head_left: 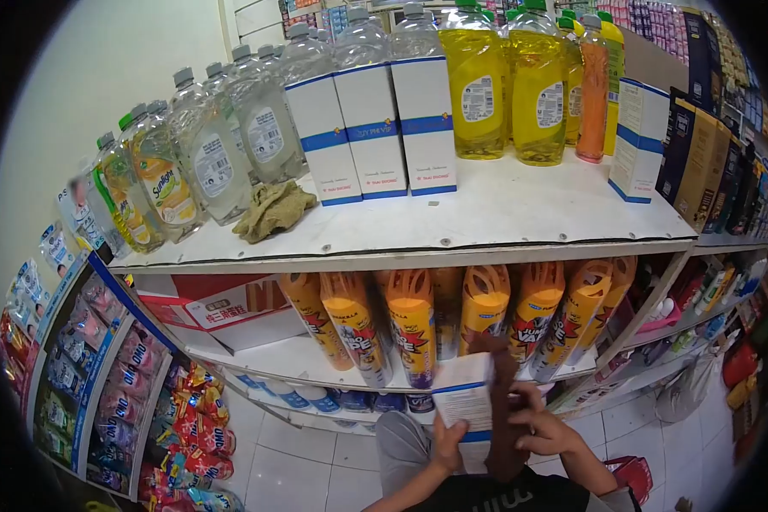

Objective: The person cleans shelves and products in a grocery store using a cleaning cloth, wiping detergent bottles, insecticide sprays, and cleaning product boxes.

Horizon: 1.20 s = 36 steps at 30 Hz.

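Note:
My left hand (450,442) is closed around the lower left side of a white box (462,399) with blue edges and small print. In my right hand (548,427) is a dark brown cloth (505,418), bunched lengthwise and hanging along the box's right side. Part of the box is hidden behind the cloth. Both hands are low, in front of the shelf unit. Similar white boxes (369,136) with blue bands stand three in a row on the top shelf (503,213). Another such box (638,141) stands apart at the right.
Clear bottles (264,128), yellow bottles (480,94) and a crumpled olive rag (275,212) are on the top shelf. Orange spray cans (411,324) and a red-and-white carton (230,311) fill the shelf below. Detergent packs (200,427) lie at the left, above a tiled floor (303,448).

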Each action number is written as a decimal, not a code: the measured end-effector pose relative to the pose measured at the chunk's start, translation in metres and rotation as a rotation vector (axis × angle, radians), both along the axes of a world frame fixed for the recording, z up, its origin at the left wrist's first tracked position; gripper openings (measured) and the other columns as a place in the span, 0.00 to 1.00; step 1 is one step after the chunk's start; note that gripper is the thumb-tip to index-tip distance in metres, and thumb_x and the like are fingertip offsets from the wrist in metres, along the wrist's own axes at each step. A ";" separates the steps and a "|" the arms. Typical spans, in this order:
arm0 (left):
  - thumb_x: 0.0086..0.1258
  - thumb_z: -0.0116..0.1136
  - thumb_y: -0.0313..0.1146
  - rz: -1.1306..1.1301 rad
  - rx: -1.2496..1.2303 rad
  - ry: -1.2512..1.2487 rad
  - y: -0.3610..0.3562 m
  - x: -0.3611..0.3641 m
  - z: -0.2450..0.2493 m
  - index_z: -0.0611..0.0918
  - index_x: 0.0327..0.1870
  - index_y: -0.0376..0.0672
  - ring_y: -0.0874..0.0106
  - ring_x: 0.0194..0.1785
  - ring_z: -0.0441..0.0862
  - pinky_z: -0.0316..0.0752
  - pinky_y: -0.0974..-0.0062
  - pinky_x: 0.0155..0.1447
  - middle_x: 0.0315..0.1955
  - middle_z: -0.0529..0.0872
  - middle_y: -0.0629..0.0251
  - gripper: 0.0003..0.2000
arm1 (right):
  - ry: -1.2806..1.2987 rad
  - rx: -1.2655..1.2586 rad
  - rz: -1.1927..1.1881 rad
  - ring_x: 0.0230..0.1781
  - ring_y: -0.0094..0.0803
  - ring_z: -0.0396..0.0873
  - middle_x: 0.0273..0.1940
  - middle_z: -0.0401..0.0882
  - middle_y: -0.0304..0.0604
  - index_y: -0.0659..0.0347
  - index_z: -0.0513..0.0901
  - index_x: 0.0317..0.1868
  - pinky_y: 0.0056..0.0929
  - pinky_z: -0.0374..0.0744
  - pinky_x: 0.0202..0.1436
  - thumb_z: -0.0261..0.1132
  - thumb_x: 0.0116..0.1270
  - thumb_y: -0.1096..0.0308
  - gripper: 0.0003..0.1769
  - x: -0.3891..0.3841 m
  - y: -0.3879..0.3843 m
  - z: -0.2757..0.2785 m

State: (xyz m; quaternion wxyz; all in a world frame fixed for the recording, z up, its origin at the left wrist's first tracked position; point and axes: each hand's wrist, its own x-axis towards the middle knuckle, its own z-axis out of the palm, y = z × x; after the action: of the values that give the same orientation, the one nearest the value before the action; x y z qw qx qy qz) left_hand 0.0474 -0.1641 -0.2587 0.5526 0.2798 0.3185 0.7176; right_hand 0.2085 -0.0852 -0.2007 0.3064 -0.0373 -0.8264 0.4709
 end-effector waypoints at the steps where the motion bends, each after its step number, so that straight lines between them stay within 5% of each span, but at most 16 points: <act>1: 0.56 0.49 0.34 -0.083 0.007 0.004 0.004 0.007 -0.002 0.60 0.56 0.35 0.69 0.50 0.70 0.62 0.74 0.55 0.46 0.72 0.58 0.26 | 0.015 0.067 -0.132 0.61 0.48 0.49 0.56 0.51 0.52 0.56 0.71 0.49 0.40 0.47 0.62 0.70 0.43 0.56 0.32 0.003 0.006 -0.005; 3: 0.58 0.48 0.33 -0.182 0.177 0.288 0.008 0.019 -0.003 0.61 0.56 0.35 0.71 0.51 0.69 0.61 0.75 0.56 0.48 0.71 0.59 0.24 | 0.210 0.027 -0.399 0.62 0.46 0.48 0.58 0.50 0.52 0.59 0.70 0.49 0.39 0.49 0.62 0.67 0.41 0.44 0.38 -0.002 0.012 -0.002; 4: 0.59 0.48 0.33 -0.283 0.104 0.184 0.008 0.028 0.001 0.59 0.58 0.35 0.72 0.52 0.67 0.60 0.76 0.56 0.49 0.70 0.59 0.25 | 0.271 -0.011 -0.540 0.62 0.43 0.49 0.58 0.51 0.52 0.62 0.69 0.51 0.38 0.50 0.62 0.65 0.40 0.40 0.42 -0.006 0.014 0.010; 7: 0.60 0.48 0.33 -0.431 0.066 0.078 0.014 0.033 0.017 0.56 0.61 0.37 0.73 0.54 0.65 0.59 0.77 0.56 0.52 0.67 0.60 0.28 | 0.272 -0.473 -0.452 0.62 0.38 0.52 0.59 0.54 0.51 0.67 0.64 0.55 0.32 0.49 0.63 0.60 0.42 0.35 0.49 -0.006 0.015 0.028; 10: 0.59 0.48 0.32 -0.483 0.097 0.008 0.021 0.027 0.021 0.54 0.62 0.37 0.73 0.53 0.66 0.59 0.77 0.56 0.51 0.67 0.61 0.29 | 0.150 -0.490 -0.311 0.62 0.35 0.53 0.58 0.56 0.51 0.70 0.57 0.59 0.28 0.50 0.63 0.60 0.43 0.36 0.53 -0.002 0.015 0.035; 16: 0.59 0.48 0.35 -0.255 0.217 -0.023 0.043 0.026 0.036 0.60 0.56 0.36 0.72 0.50 0.69 0.63 0.76 0.53 0.46 0.72 0.60 0.25 | 0.119 -0.175 -0.557 0.64 0.44 0.48 0.62 0.49 0.55 0.67 0.53 0.61 0.36 0.50 0.63 0.51 0.60 0.56 0.34 0.012 -0.009 0.001; 18: 0.59 0.47 0.37 -0.191 0.118 -0.097 0.045 0.019 0.051 0.60 0.55 0.36 0.70 0.48 0.71 0.64 0.74 0.53 0.45 0.73 0.59 0.24 | 0.009 0.058 -0.582 0.65 0.50 0.45 0.63 0.45 0.58 0.65 0.52 0.62 0.40 0.48 0.63 0.51 0.60 0.62 0.32 0.017 -0.016 -0.019; 20: 0.60 0.45 0.39 -0.255 0.185 -0.064 0.059 0.015 0.031 0.60 0.56 0.36 0.67 0.52 0.69 0.62 0.72 0.56 0.49 0.69 0.56 0.24 | -0.028 0.311 -0.505 0.64 0.57 0.42 0.63 0.42 0.61 0.61 0.53 0.62 0.46 0.45 0.63 0.53 0.57 0.67 0.33 0.001 -0.032 0.025; 21: 0.61 0.43 0.38 -0.223 0.303 0.473 0.068 0.013 0.008 0.57 0.58 0.36 0.66 0.56 0.64 0.58 0.72 0.59 0.53 0.65 0.55 0.26 | -0.013 0.343 -0.532 0.64 0.56 0.42 0.63 0.40 0.61 0.60 0.53 0.63 0.46 0.45 0.63 0.56 0.55 0.65 0.35 0.000 -0.032 0.023; 23: 0.63 0.41 0.37 -0.251 0.384 0.870 0.073 0.017 -0.004 0.52 0.61 0.36 0.65 0.62 0.55 0.51 0.73 0.63 0.59 0.57 0.54 0.27 | 0.100 0.365 -0.657 0.64 0.56 0.41 0.63 0.39 0.61 0.60 0.54 0.62 0.47 0.45 0.63 0.57 0.53 0.64 0.36 -0.002 -0.025 0.031; 25: 0.63 0.39 0.36 -0.388 0.307 0.584 0.063 0.033 0.007 0.48 0.63 0.36 0.65 0.66 0.48 0.44 0.74 0.65 0.63 0.51 0.54 0.29 | 0.227 0.305 -0.744 0.63 0.51 0.50 0.62 0.47 0.61 0.63 0.58 0.59 0.43 0.52 0.62 0.62 0.50 0.62 0.37 0.004 -0.012 0.040; 28: 0.63 0.40 0.36 -0.614 0.228 0.564 0.047 0.031 -0.002 0.44 0.64 0.36 0.65 0.67 0.42 0.38 0.74 0.66 0.64 0.46 0.54 0.31 | -0.231 0.125 -0.396 0.59 0.45 0.59 0.58 0.58 0.57 0.66 0.63 0.56 0.38 0.59 0.59 0.66 0.45 0.62 0.38 0.044 0.018 0.058; 29: 0.62 0.42 0.34 -0.625 0.122 0.548 0.043 0.033 0.001 0.53 0.62 0.34 0.62 0.63 0.54 0.49 0.72 0.64 0.59 0.59 0.52 0.27 | -0.304 0.105 -0.353 0.57 0.42 0.63 0.55 0.64 0.55 0.68 0.65 0.55 0.34 0.63 0.57 0.70 0.41 0.60 0.40 0.048 0.022 0.063; 32: 0.61 0.42 0.35 -0.702 -0.003 0.421 0.035 0.031 -0.006 0.56 0.59 0.34 0.64 0.60 0.58 0.53 0.72 0.61 0.56 0.62 0.53 0.26 | -0.269 0.147 -0.076 0.59 0.44 0.60 0.57 0.61 0.55 0.67 0.63 0.56 0.35 0.61 0.59 0.70 0.41 0.57 0.43 0.047 0.031 0.064; 34: 0.61 0.42 0.36 -0.686 -0.078 0.275 0.028 0.025 -0.015 0.59 0.57 0.34 0.64 0.58 0.60 0.55 0.71 0.59 0.54 0.64 0.54 0.24 | -0.149 0.094 -0.123 0.60 0.43 0.58 0.58 0.61 0.54 0.62 0.62 0.59 0.35 0.59 0.60 0.71 0.41 0.57 0.44 0.038 0.029 0.056; 36: 0.61 0.43 0.38 -0.621 -0.139 0.137 0.023 0.021 -0.023 0.61 0.56 0.35 0.65 0.56 0.62 0.57 0.71 0.57 0.51 0.66 0.55 0.23 | -0.038 -0.044 -0.299 0.54 0.41 0.68 0.50 0.69 0.54 0.65 0.70 0.52 0.31 0.66 0.54 0.70 0.43 0.61 0.34 0.038 0.022 0.041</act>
State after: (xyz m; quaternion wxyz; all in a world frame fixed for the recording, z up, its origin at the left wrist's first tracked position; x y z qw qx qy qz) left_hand 0.0687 -0.1407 -0.2817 0.7401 0.3730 0.3026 0.4707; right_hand 0.2467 -0.0636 -0.1599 0.3566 -0.1755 -0.8067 0.4374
